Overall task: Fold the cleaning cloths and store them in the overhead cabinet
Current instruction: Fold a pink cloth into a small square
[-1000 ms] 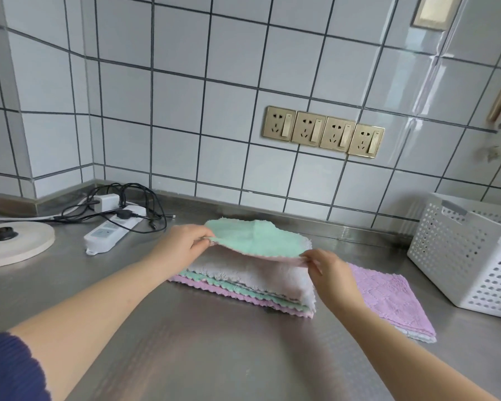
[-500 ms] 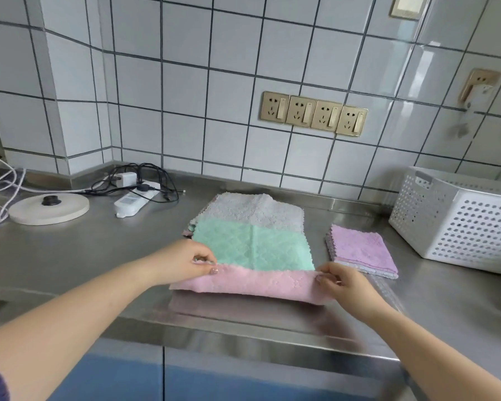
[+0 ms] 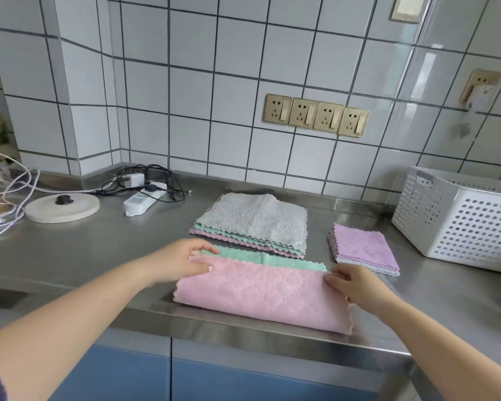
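Down at the lower centre of the frame, right at the front edge of the steel counter point(image 3: 70, 256), a pink-and-green cloth point(image 3: 261, 293) is mid-fold: the pink side is doubled over the green, with a green strip showing along the far edge. The left hand point(image 3: 182, 263) pinches the cloth's left corner between thumb and fingers, and the right hand point(image 3: 350, 285) pinches the right corner the same way. So this looks like the first fold of this one, not finished yet.

Just behind it sits a stack of unfolded cloths point(image 3: 252, 221), grey on top. Toward the right of centre there's a small folded pile point(image 3: 362, 247), purple on top, near a white perforated basket point(image 3: 457, 218).

Next move probably calls for lining up those edges, flattening, then folding across to match the small pile. No cabinet in view, so storing is a way off.
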`<state>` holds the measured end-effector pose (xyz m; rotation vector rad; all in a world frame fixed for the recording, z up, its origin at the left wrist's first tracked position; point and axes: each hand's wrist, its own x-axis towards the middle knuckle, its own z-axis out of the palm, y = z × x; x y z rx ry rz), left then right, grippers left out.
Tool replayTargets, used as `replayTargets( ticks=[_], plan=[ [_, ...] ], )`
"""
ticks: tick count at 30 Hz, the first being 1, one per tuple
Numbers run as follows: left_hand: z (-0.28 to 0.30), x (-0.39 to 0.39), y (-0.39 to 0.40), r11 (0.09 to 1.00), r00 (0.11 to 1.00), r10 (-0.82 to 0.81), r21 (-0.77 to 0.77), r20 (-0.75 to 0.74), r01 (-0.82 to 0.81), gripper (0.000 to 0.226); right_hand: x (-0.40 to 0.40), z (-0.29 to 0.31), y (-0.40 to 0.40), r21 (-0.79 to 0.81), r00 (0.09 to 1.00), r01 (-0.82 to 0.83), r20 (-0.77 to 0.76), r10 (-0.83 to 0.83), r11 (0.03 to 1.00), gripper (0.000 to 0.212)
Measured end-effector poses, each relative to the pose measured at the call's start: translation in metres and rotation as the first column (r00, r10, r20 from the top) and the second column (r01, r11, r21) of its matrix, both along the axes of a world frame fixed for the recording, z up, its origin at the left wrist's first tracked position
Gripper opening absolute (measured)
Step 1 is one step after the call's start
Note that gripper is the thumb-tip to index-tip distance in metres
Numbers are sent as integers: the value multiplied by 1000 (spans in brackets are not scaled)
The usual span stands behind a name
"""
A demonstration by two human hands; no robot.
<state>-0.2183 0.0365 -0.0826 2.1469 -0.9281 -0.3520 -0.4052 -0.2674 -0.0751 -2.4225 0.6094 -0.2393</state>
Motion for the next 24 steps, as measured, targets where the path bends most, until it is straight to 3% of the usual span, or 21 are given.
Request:
replayTargets(
  ticks=[3,6,13,19,24],
  plan=[
    [-3,14,-9,985,994,94,-136,-62,-102,27,18,-5,-8,4,995,90,31,-90,996,14],
    [-7,25,-21,967,980,179,-168,-83,-191,35,35,-12,-16,-46,992,125,20,-125,991,14],
    [-19,47,-40,950,948,303,-110,95,-292,39,63,-15,-27,-161,987,162,24,-160,973,17],
    [-22,48,-45,949,917,297,23,267,-315,39,75,-18,-32,-211,983,179,-1,-183,961,21],
    [-23,51,-47,940,906,299,71,299,-333,44,79,-20,-32,-199,982,183,-3,-188,963,18]
  ],
)
